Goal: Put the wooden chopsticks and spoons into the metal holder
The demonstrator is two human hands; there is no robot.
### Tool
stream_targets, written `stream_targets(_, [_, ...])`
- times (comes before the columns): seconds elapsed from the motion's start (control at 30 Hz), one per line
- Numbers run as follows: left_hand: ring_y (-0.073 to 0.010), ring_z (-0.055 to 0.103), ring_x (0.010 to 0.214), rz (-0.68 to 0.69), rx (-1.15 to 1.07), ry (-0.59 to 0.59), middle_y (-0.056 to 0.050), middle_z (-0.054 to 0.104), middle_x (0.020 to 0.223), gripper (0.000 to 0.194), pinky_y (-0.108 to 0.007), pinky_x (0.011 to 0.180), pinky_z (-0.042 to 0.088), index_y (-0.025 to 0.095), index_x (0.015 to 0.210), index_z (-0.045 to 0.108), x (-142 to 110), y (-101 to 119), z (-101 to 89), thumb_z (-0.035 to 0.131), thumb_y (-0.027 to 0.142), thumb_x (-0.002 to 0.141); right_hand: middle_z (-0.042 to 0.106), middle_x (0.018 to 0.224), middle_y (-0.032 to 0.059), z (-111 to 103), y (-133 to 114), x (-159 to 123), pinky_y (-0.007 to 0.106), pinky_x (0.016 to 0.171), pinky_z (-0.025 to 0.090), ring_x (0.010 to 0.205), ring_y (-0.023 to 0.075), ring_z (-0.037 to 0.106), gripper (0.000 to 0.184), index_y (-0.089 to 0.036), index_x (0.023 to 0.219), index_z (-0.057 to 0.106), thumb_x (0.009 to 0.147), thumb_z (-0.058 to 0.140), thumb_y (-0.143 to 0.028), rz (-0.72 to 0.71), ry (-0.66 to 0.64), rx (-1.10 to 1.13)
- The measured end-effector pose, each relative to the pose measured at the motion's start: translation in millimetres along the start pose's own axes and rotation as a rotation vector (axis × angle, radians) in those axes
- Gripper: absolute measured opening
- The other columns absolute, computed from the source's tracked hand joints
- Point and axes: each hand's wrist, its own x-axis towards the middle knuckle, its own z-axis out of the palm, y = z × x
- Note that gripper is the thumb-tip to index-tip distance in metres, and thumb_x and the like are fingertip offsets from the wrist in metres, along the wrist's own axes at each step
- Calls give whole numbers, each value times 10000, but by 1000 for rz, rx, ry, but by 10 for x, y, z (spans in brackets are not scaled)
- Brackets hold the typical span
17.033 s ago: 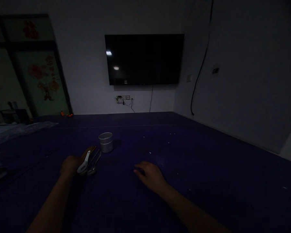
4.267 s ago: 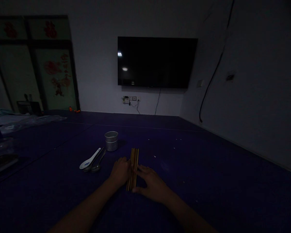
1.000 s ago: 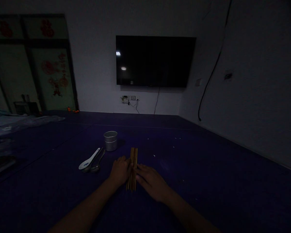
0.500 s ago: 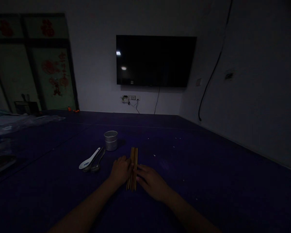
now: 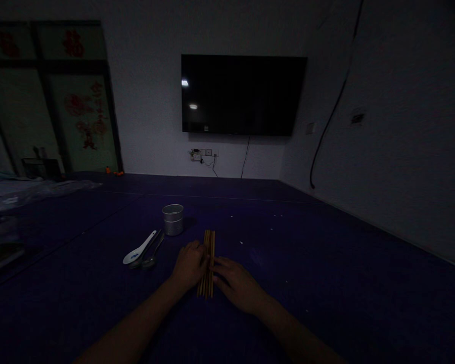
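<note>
A bundle of wooden chopsticks (image 5: pixel 209 242) lies flat on the dark blue surface (image 5: pixel 326 273), pointing away from me. My left hand (image 5: pixel 188 265) presses against the bundle's left side with curled fingers. My right hand (image 5: pixel 237 283) lies against its right side, fingers flat on the surface and touching the sticks. A white ceramic spoon (image 5: pixel 138 248) and metal spoons (image 5: pixel 151 255) lie to the left. A small metal cup (image 5: pixel 173 219) stands upright behind them.
The room is very dim. A black television (image 5: pixel 242 95) hangs on the far wall above a power strip (image 5: pixel 201 153). Clear plastic sheeting (image 5: pixel 26 189) and dark items sit at the left edge. A wall runs along the right side.
Across 17 seconds the chopsticks went from beside the spoons to the middle, between both hands. In the last second the hands barely shifted.
</note>
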Motion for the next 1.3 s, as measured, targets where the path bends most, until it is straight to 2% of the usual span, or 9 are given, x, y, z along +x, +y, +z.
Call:
stream_targets(0.17, [-208,531,982,102,-5,38,-83,589,1012,186,-316,805,401,183,907,600,8,3,-29,424,200,848,562,1291,64,8,9,5,387,1006,398,1179,221,516,345,-241,1216,577,902,437,-271,5,0,17])
stream_targets(0.3, [-205,523,983,128,5,40,-79,584,1010,174,-312,797,393,186,893,589,12,4,-25,421,212,861,496,1367,92,17,39,0,424,1047,346,1257,249,443,348,-217,1210,585,908,432,-298,23,-28,-16])
stream_targets(0.5, [-207,515,985,138,13,43,-78,577,1051,208,-321,801,393,189,903,612,4,12,-8,408,224,877,450,1412,70,7,43,-14,474,1076,292,1324,272,353,389,-245,1252,560,889,469,-352,49,-56,-62])
stream_targets(0.63, [-209,514,987,140,19,9,-76,581,1044,220,-325,800,392,194,908,632,2,17,-15,415,212,874,484,1384,65,-16,13,-10,469,1068,313,1293,272,402,392,-264,1236,574,866,506,-373,61,-25,-68])
stream_targets(1.03, [-226,490,980,211,13,-51,-76,595,994,252,-351,776,387,216,883,688,-1,35,-45,438,248,875,628,1214,56,-18,13,5,398,992,399,1152,233,538,263,-234,1074,660,838,553,-282,52,68,-21])
stream_targets(1.3, [-226,479,1004,252,0,-78,-67,625,973,244,-352,797,387,208,874,678,-6,54,-81,435,193,856,595,1260,69,-6,20,4,377,966,410,1150,234,538,308,-238,1116,644,820,578,-292,82,70,-6])
